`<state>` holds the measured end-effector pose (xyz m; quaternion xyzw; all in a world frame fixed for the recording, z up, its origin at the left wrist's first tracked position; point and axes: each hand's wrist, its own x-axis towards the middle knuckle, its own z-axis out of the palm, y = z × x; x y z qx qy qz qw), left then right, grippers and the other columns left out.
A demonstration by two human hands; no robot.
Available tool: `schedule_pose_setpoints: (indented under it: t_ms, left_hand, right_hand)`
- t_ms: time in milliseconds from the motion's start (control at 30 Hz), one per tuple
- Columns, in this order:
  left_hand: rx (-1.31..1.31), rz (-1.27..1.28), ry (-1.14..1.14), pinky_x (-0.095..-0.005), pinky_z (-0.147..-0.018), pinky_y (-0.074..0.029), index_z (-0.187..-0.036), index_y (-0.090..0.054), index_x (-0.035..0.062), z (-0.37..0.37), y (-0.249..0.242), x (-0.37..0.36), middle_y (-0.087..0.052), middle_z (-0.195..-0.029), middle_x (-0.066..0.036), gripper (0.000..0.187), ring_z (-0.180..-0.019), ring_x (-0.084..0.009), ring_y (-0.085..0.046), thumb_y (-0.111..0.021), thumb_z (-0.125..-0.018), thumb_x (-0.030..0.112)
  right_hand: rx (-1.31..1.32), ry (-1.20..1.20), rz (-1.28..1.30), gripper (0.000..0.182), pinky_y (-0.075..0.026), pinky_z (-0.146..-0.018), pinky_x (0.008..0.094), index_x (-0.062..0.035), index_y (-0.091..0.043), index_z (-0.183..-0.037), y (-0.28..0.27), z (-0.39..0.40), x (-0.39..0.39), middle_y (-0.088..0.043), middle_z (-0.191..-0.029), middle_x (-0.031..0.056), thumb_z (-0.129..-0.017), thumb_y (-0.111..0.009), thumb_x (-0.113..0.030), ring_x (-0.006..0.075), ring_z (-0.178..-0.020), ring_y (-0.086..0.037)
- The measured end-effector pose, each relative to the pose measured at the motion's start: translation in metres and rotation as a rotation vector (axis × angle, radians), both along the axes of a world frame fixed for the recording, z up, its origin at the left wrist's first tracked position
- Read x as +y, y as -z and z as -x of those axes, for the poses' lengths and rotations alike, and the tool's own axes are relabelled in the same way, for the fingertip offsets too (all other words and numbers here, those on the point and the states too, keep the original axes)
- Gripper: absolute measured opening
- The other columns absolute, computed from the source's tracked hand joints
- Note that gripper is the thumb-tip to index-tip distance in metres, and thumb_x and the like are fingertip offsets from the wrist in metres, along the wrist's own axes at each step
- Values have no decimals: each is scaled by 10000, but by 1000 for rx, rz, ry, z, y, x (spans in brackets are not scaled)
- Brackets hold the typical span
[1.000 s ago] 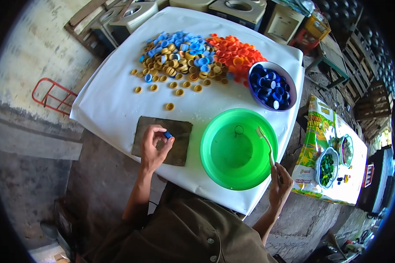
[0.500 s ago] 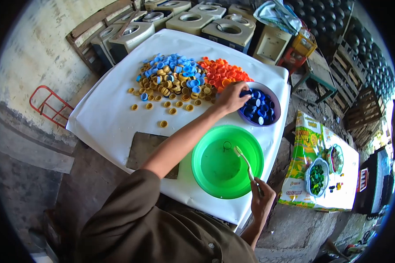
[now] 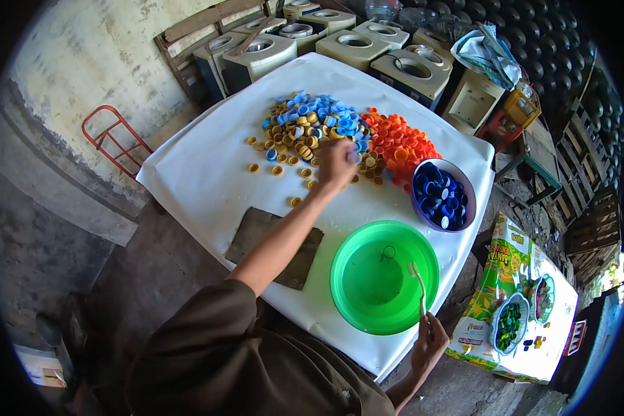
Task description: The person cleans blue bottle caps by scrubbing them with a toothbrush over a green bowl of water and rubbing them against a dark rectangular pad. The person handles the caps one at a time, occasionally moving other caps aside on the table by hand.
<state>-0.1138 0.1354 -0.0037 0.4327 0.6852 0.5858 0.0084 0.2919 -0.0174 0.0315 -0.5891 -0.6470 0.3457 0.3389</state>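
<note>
My left hand (image 3: 337,166) is closed over the middle of the table, in front of the pile of yellow bottle caps (image 3: 305,149) and light blue caps (image 3: 326,107). At its fingertips a dark blue bottle cap (image 3: 353,157) shows, smeared by motion. Orange-red caps (image 3: 399,142) are heaped to the right of it. A purple bowl (image 3: 469,211) full of dark blue caps (image 3: 438,195) stands beside them. My right hand (image 3: 430,343) grips a toothbrush (image 3: 420,286) by its handle, its bristle end above the green basin (image 3: 340,295). A thin ring (image 3: 389,252) shows in the basin.
A dark flat board (image 3: 284,256) lies on the white-covered table (image 3: 201,166), left of the basin. A lower table (image 3: 527,371) at right bears bowls of green and pale pieces. Beige casings (image 3: 353,41) line the back; a red trolley frame (image 3: 114,132) leans at left.
My left hand has moved left from the purple bowl to the cap pile, with a dark blue cap. My right hand still holds the toothbrush over the basin. The view has shifted.
</note>
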Motion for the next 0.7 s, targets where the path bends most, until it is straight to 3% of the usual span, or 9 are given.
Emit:
schedule_pose_setpoints:
  t_ms: [33, 67, 133, 167, 333, 567, 600, 700]
  left_hand:
    - [302, 21, -225, -426, -831, -496, -824, -712, 61, 30, 23, -15, -688, -768, -100, 82, -796, -302, -651, -706, -742, 57]
    - [364, 97, -326, -440, -869, -471, -821, -706, 83, 57, 42, -29, -682, -779, -102, 87, -821, -301, -637, -733, -748, 123]
    - [222, 513, -565, -538, -932, -414, -915, -711, 121, 74, 55, -50, -598, -1146, -129, 211, -1141, -370, -506, -746, -767, 267]
    - [240, 618, -547, -566, -952, -389, -971, -713, 121, 85, 65, -55, -523, -1238, -135, 298, -1221, -389, -425, -766, -776, 340]
    - [249, 684, -508, -540, -945, -380, -1001, -718, 106, 77, 52, -50, -513, -1211, -115, 422, -1194, -361, -421, -801, -762, 444]
    - [301, 577, -463, -554, -958, -383, -1046, -676, 93, 74, 63, -42, -550, -1164, -108, 424, -1206, -349, -457, -809, -770, 387]
    - [273, 453, -370, -532, -962, -412, -1078, -647, 83, 74, 61, -48, -574, -1124, -137, 386, -1159, -358, -513, -802, -770, 259]
    - [264, 283, -142, -492, -949, -446, -1087, -634, 60, 71, 49, -71, -580, -1101, -167, 373, -1089, -374, -547, -778, -753, 144]
  right_hand:
    - [-6, 4, -13, 222, -426, -550, 310, 91, -705, -1046, -3, -2, 2, -678, -728, 159, -926, -647, -86, 127, -640, -563]
    - [11, 10, -58, 221, -394, -534, 314, 94, -703, -1044, 5, -7, 5, -657, -705, 146, -933, -640, -86, 116, -621, -519]
    - [5, 14, -64, 227, -428, -568, 308, 94, -702, -1044, 4, -8, 10, -669, -728, 165, -935, -637, -94, 128, -643, -557]
    - [7, 19, -67, 228, -444, -582, 308, 93, -703, -1044, 4, -8, 13, -678, -741, 175, -934, -639, -95, 137, -655, -578]
    - [6, -22, -73, 226, -489, -640, 323, 88, -710, -1048, -4, 3, 21, -711, -797, 188, -915, -656, -86, 170, -702, -636]
    - [-21, -42, 5, 220, -491, -650, 322, 88, -711, -1046, -5, 6, 15, -713, -800, 179, -911, -656, -77, 169, -695, -632]
    - [-22, -39, 8, 220, -489, -648, 321, 88, -710, -1046, -2, 4, 14, -711, -797, 179, -911, -656, -77, 167, -692, -629]
    - [-56, -38, 30, 223, -491, -645, 325, 91, -708, -1047, -5, 1, 12, -706, -795, 184, -909, -659, -77, 167, -692, -631]
